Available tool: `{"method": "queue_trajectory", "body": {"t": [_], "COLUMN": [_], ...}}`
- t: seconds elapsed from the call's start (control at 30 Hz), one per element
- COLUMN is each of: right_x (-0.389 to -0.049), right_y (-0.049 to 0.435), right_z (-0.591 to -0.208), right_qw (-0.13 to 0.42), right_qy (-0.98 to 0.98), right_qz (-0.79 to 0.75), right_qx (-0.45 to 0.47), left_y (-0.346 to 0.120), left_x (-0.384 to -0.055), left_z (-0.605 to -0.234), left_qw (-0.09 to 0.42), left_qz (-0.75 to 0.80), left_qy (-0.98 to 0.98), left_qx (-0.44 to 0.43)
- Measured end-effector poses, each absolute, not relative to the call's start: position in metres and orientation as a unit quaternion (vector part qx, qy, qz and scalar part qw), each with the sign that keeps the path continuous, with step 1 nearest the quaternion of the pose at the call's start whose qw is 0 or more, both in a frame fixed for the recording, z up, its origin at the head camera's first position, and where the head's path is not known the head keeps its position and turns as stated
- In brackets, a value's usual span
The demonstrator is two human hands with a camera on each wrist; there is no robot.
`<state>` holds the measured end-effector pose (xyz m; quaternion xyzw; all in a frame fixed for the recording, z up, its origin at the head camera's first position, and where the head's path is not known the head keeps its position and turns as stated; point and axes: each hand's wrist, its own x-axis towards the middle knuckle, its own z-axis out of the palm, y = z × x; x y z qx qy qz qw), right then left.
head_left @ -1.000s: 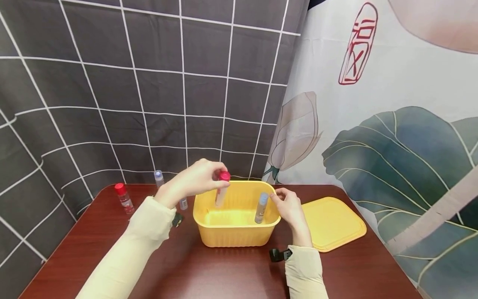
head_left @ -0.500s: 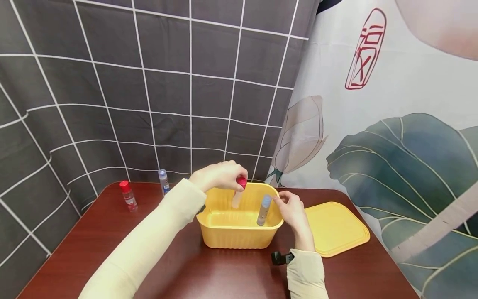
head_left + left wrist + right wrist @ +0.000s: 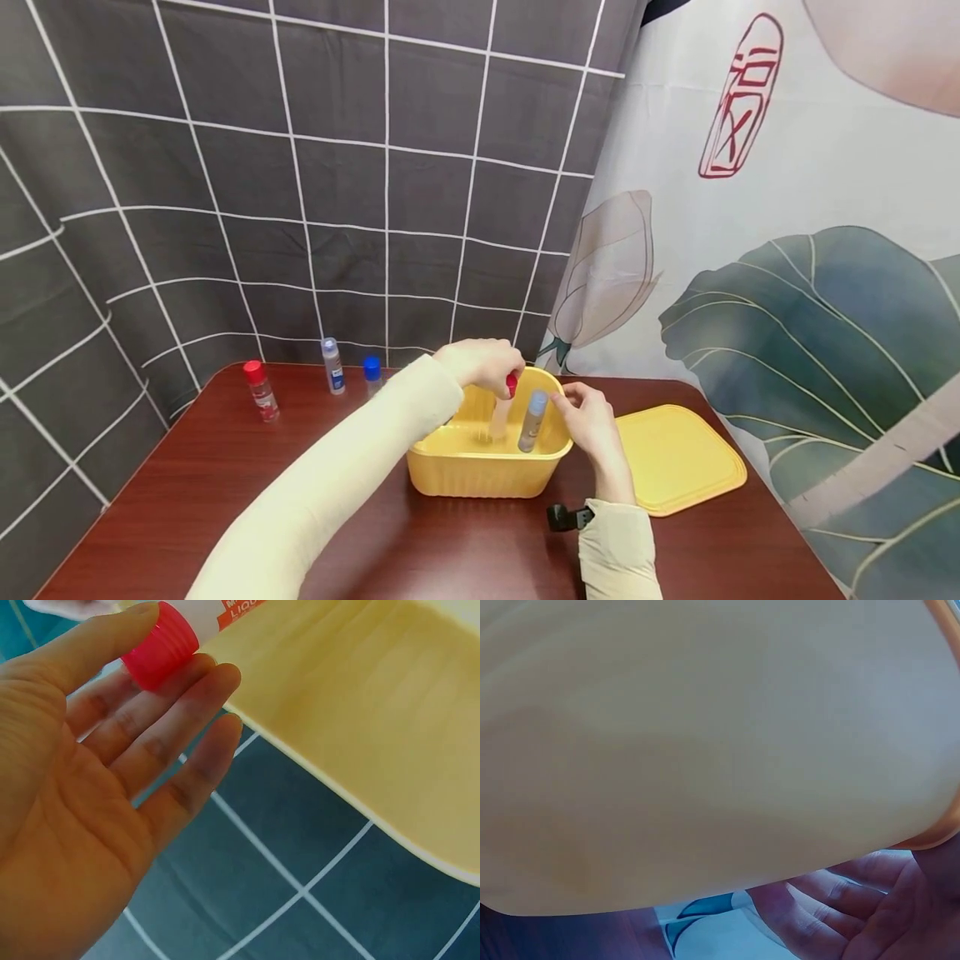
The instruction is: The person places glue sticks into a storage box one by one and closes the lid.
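My left hand point(image 3: 483, 364) reaches over the back of a yellow plastic bin point(image 3: 480, 479). It pinches the red cap of a liquid glue bottle point(image 3: 169, 645), whose label partly reads "LIQU". In the head view the bottle's pale body point(image 3: 500, 419) hangs down inside the bin, slightly tilted; I cannot tell whether its base touches the floor. Just right of it, a glue bottle with a light blue cap point(image 3: 532, 421) stands in the bin. My right hand point(image 3: 588, 421) grips the bin's right rim, with its fingers point(image 3: 810, 915) outside the wall.
A yellow lid point(image 3: 678, 458) lies flat at the right. On the left of the brown table point(image 3: 172, 500) stand a red-capped bottle point(image 3: 262, 390), a clear bottle point(image 3: 333, 367) and a blue-capped bottle point(image 3: 372, 375), the last partly behind my sleeve. Grey curtain hangs behind.
My left hand has carried the red-capped glue bottle rightward and lower inside the bin, closer to the light-blue-capped one. The blue-capped bottle has come into view behind the sleeve. My right hand stays put.
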<state>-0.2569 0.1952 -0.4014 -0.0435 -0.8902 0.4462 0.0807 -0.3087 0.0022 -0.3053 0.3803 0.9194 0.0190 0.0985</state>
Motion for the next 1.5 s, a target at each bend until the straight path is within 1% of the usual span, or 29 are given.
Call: {"method": "queue_trajectory", "body": {"t": [0.27,0.67,0.87,1.5], "right_x": [-0.257,-0.26,-0.259,-0.26], "right_y": [0.2,0.194,0.195,0.194], "right_z": [-0.399,-0.401,-0.401,-0.401], "right_qw": [0.085,0.084,0.087,0.089], "right_qy": [-0.894,-0.896,-0.896,-0.895], "right_qz": [0.438,0.434,0.434,0.434], "right_qx": [-0.04,-0.035,-0.04,-0.044], "left_y": [0.023,0.032,0.038,0.037], "left_x": [-0.311,-0.314,-0.312,-0.307], "left_z": [-0.319,-0.328,-0.328,-0.326], "left_qw": [0.106,0.126,0.127,0.146], "left_qz": [-0.007,-0.017,-0.039,-0.012], "left_qy": [0.925,0.934,0.928,0.931], "left_qx": [0.364,0.333,0.347,0.335]}}
